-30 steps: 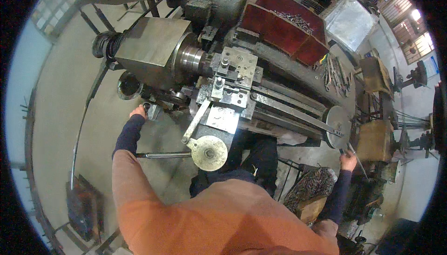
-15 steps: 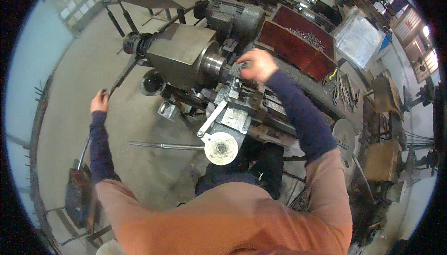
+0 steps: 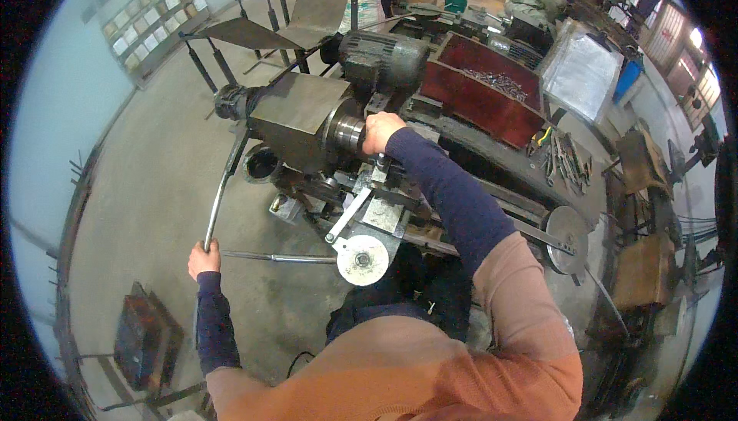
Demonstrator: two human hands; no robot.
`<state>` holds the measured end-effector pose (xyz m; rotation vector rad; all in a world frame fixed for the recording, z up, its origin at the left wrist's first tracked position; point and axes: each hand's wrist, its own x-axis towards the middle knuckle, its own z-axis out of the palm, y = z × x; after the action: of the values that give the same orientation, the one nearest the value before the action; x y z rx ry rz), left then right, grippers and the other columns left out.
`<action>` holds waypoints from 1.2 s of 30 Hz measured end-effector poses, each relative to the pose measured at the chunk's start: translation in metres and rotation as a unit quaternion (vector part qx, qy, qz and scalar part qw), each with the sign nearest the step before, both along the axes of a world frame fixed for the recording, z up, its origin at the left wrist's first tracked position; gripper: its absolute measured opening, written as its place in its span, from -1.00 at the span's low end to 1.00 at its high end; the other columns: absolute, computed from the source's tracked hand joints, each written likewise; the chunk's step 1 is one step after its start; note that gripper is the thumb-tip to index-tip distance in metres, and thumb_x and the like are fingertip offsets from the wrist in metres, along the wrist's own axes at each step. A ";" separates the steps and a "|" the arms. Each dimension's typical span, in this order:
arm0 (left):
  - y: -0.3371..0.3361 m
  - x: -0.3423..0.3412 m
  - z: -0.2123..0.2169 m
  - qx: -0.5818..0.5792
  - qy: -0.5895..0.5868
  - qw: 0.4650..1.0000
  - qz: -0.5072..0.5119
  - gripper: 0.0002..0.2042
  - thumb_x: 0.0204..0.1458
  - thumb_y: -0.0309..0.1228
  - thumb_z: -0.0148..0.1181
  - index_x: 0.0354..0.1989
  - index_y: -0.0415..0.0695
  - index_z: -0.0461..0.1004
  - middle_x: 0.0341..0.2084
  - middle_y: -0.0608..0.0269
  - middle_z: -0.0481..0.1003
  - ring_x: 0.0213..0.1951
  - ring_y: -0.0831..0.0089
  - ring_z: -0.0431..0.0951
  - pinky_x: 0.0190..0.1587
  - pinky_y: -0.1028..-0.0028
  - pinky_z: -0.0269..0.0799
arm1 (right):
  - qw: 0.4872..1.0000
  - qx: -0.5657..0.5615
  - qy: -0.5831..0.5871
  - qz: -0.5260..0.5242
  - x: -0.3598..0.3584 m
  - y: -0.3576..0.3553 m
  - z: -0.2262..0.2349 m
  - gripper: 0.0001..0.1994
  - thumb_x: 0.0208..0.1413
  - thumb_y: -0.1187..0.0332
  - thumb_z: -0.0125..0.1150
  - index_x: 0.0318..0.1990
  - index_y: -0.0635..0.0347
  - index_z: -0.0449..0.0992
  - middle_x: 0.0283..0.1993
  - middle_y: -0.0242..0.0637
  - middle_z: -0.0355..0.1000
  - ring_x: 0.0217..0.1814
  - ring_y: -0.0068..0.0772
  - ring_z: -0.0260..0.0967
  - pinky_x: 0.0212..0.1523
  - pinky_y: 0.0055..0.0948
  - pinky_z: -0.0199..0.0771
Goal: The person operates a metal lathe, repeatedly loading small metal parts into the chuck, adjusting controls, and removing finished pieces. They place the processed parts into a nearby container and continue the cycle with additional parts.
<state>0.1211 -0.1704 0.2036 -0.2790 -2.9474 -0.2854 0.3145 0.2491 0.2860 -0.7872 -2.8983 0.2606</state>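
Beside the lathe headstock point(image 3: 300, 119): left hand point(image 3: 204, 259) on a lever point(image 3: 220, 196), right hand point(image 3: 381, 133) by the spindle collar point(image 3: 348, 133).
Below and left of the headstock, the left hand's fingers close around the lever; to the headstock's right, the right hand's fingers curl by the collar, and whether they hold anything cannot be told. Farther right of the headstock stands a dark red bin point(image 3: 469, 106) of metal parts point(image 3: 503, 83).

Glare whitens part of the upper-right window point(image 3: 691, 75), while fisheye distortion bends dark-rimmed edges.
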 end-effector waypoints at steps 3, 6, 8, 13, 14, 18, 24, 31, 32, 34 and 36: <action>-0.004 -0.005 -0.005 -0.004 0.007 1.000 -0.023 -0.59 -0.17 -0.01 0.09 -0.28 -0.09 0.43 -0.44 0.01 0.49 -0.31 0.05 0.49 -0.27 0.16 0.37 | 0.973 -0.043 0.205 0.099 0.049 0.019 0.010 -0.77 -0.42 0.31 0.14 -0.50 0.13 0.57 -0.43 -0.17 0.47 -0.31 -0.16 0.39 -0.30 -0.28 0.39; 0.005 0.008 -0.008 -0.011 0.028 1.000 0.004 -0.53 -0.19 -0.02 0.11 -0.17 -0.11 0.39 -0.35 0.03 0.48 -0.27 0.07 0.48 -0.24 0.17 0.37 | 0.899 -0.135 0.377 0.174 0.132 0.009 0.017 -0.63 -0.38 0.30 0.06 -0.31 0.19 0.56 -0.20 -0.16 0.46 -0.13 -0.20 0.35 -0.07 -0.38 0.29; 0.013 0.011 -0.007 -0.037 0.031 0.998 -0.036 -0.52 -0.16 -0.09 0.12 -0.10 -0.15 0.35 -0.27 0.05 0.44 -0.24 0.10 0.46 -0.18 0.19 0.36 | 0.886 -0.158 0.412 0.144 0.171 -0.018 0.014 -0.59 -0.40 0.28 0.06 -0.29 0.27 0.54 -0.16 -0.10 0.45 -0.08 -0.20 0.34 -0.02 -0.36 0.28; 0.058 0.036 -0.024 0.149 0.015 0.922 -0.356 -0.62 -0.13 -0.25 0.15 -0.17 -0.23 0.41 -0.32 -0.02 0.48 -0.28 0.11 0.48 -0.13 0.27 0.34 | 0.877 -0.140 0.452 0.086 0.228 -0.044 -0.010 -0.55 -0.47 0.32 0.06 -0.26 0.22 0.55 -0.15 -0.06 0.44 -0.10 -0.13 0.36 -0.04 -0.34 0.29; 0.069 0.042 -0.030 0.250 -0.125 0.873 -0.400 -0.63 -0.14 -0.27 0.16 -0.18 -0.24 0.42 -0.34 -0.03 0.49 -0.29 0.12 0.49 -0.13 0.29 0.34 | 0.871 -0.142 0.464 0.075 0.233 -0.048 -0.012 -0.55 -0.45 0.30 0.06 -0.26 0.21 0.55 -0.15 -0.08 0.44 -0.09 -0.14 0.36 -0.03 -0.33 0.28; 0.102 0.066 -0.053 0.088 -0.148 0.927 -0.333 -0.67 -0.15 -0.19 0.14 -0.25 -0.14 0.47 -0.42 0.06 0.51 -0.34 0.17 0.51 -0.28 0.36 0.38 | 0.878 -0.134 0.459 0.027 0.245 -0.052 -0.009 -0.56 -0.43 0.28 0.06 -0.26 0.21 0.55 -0.14 -0.10 0.44 -0.07 -0.18 0.36 -0.02 -0.34 0.28; 0.106 0.060 -0.059 0.096 -0.140 0.939 -0.301 -0.74 -0.12 -0.20 0.10 -0.36 -0.11 0.51 -0.47 0.08 0.52 -0.35 0.16 0.52 -0.29 0.31 0.38 | 0.878 -0.133 0.460 0.007 0.260 -0.044 -0.007 -0.57 -0.45 0.31 0.06 -0.28 0.20 0.56 -0.17 -0.11 0.45 -0.09 -0.19 0.37 -0.01 -0.37 0.29; 0.105 0.065 -0.056 0.073 -0.123 0.953 -0.268 -0.76 -0.17 -0.22 0.11 -0.44 -0.13 0.51 -0.50 0.06 0.51 -0.37 0.10 0.50 -0.31 0.23 0.37 | 0.910 -0.047 0.407 -0.060 0.248 0.057 0.046 -0.60 -0.35 0.41 0.03 -0.22 0.23 0.51 -0.23 -0.09 0.45 -0.12 -0.16 0.37 -0.04 -0.46 0.29; 0.105 0.065 -0.056 0.081 -0.123 0.951 -0.273 -0.76 -0.17 -0.21 0.11 -0.44 -0.13 0.51 -0.50 0.06 0.51 -0.37 0.10 0.50 -0.31 0.23 0.37 | 0.910 -0.046 0.398 -0.106 0.244 0.083 0.052 -0.59 -0.33 0.41 0.04 -0.17 0.21 0.49 -0.23 -0.08 0.44 -0.10 -0.12 0.36 -0.04 -0.46 0.29; 0.106 0.065 -0.056 0.094 -0.106 0.950 -0.277 -0.75 -0.16 -0.21 0.10 -0.44 -0.13 0.51 -0.50 0.06 0.51 -0.37 0.09 0.50 -0.31 0.23 0.37 | 0.915 0.073 0.360 -0.167 0.236 0.111 0.050 -0.54 -0.32 0.42 0.09 -0.09 0.16 0.44 -0.24 -0.06 0.43 -0.07 -0.10 0.33 -0.05 -0.47 0.29; 0.101 0.070 -0.054 0.098 -0.071 0.957 -0.263 -0.75 -0.15 -0.21 0.09 -0.44 -0.13 0.51 -0.50 0.06 0.51 -0.37 0.09 0.50 -0.30 0.23 0.37 | 0.941 0.059 0.296 -0.153 0.228 0.096 0.037 -0.53 -0.34 0.40 0.14 -0.10 0.09 0.45 -0.04 -0.01 0.34 0.02 -0.06 0.29 -0.02 -0.43 0.30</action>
<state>0.1913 -0.0698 0.1495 -1.0549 -2.8930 -0.6833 0.5422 0.3450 0.3234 -0.9302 -2.1760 0.2350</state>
